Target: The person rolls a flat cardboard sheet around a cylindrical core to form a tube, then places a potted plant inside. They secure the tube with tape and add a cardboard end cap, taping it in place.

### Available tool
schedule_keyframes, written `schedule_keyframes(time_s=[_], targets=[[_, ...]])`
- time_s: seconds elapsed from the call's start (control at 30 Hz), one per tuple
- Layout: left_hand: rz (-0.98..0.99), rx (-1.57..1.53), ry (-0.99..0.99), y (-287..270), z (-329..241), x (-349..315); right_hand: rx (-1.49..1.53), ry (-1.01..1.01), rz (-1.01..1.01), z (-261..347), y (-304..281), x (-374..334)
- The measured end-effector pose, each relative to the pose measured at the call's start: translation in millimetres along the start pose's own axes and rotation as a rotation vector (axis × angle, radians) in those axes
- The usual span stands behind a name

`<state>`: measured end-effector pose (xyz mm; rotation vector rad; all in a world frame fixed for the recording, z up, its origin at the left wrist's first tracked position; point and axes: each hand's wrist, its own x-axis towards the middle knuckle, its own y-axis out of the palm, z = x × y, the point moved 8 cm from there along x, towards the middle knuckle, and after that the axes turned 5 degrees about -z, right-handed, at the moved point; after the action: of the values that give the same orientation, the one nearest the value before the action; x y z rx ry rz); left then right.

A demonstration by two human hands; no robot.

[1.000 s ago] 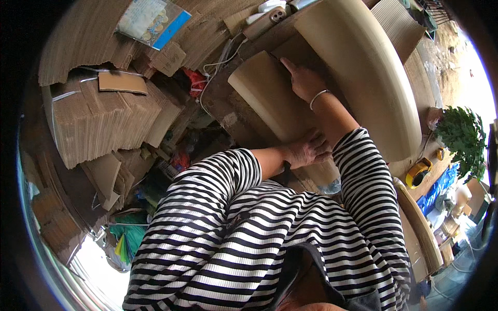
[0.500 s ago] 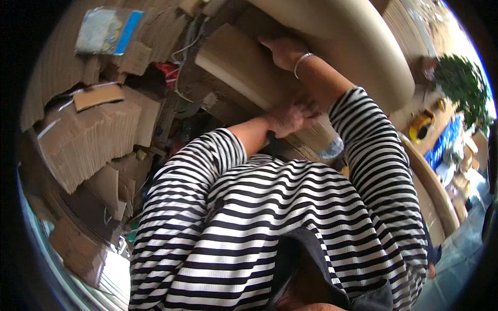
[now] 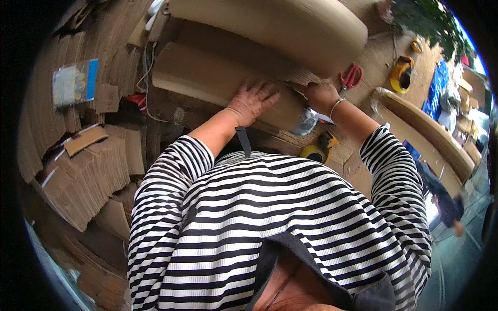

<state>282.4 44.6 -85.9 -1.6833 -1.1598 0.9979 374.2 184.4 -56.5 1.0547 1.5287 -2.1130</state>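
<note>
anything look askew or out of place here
Mildly: a lone, brighter cardboard piece lies atop the stack at left, apart from its packed sheets, and crumpled clear plastic sits by the cardboard under the left hand. No spill is visible.

Before me lies plain brown cardboard [image 3: 199,70], its near side rounded over, slanting closer toward my right, beneath my spread left hand [image 3: 250,102].

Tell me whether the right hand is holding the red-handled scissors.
No, the red-handled scissors lie beside the right hand, outside its grasp.
</note>
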Motion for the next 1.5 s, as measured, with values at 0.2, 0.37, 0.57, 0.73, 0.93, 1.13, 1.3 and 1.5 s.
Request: schedule_keyframes(time_s=[0.2,0.37,0.57,0.73,0.93,1.13,1.3,1.5], targets=[[0.175,-0.008,-0.024,-14.7,-0.7,3.4,0.032,0.052,-0.030,-40.1,49.3,-41.9],[0.137,0.031,-0.012,-12.0,-0.2,2.0,-0.019,0.093,0.009,-51.7,69.5,-63.0],[0.048,0.023,-0.001,-12.4,-0.4,1.2,-0.118,0.186,-0.137,-95.3,84.7,-100.2],[0.113,0.022,-0.019,-9.2,-0.2,-3.7,0.435,0.396,-0.624,-94.9,55.5,-86.2],[0.182,0.100,-0.039,-11.2,-1.3,-2.4,0.950,0.781,-0.486,-77.0,106.4,38.8],[0.101,0.114,0.029,-10.7,-5.9,1.6,1.090,0.687,-0.400,-134.4,213.9,105.0],[0.040,0.163,-0.010,-1.8,-2.0,-14.6,1.707,0.758,-0.620,-92.2,143.3,69.9],[0.019,0.140,0.050,-11.4,-8.7,-4.2,1.654,0.802,-0.832,-102.8,164.4,75.5]])
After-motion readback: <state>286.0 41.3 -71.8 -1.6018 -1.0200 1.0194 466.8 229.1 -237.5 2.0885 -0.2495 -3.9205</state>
